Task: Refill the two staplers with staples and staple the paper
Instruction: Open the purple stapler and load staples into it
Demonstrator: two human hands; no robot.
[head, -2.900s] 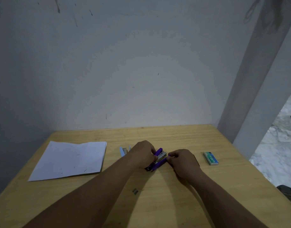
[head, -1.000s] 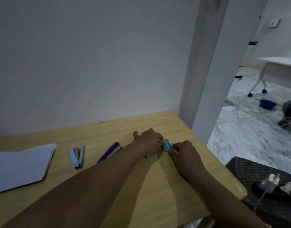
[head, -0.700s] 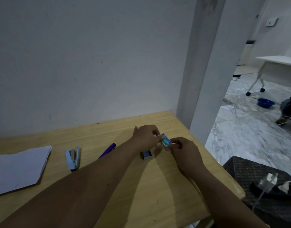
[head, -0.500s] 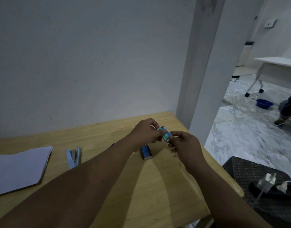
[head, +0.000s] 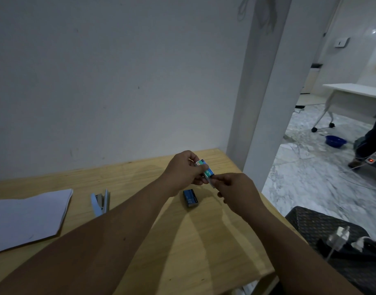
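Both hands now hold the green staple box lifted off the tabletop: left hand grips it, right hand pinches, probably sliding out its tray. Blue stapler waits beside paper.

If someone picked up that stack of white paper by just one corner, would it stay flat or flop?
The paper would probably flop: it looks like a few thin sheets lying flat on the table. It is likely light, so a nudge might slide it across the smooth wood. Nothing seems to bind the sheets, so they could fan apart.
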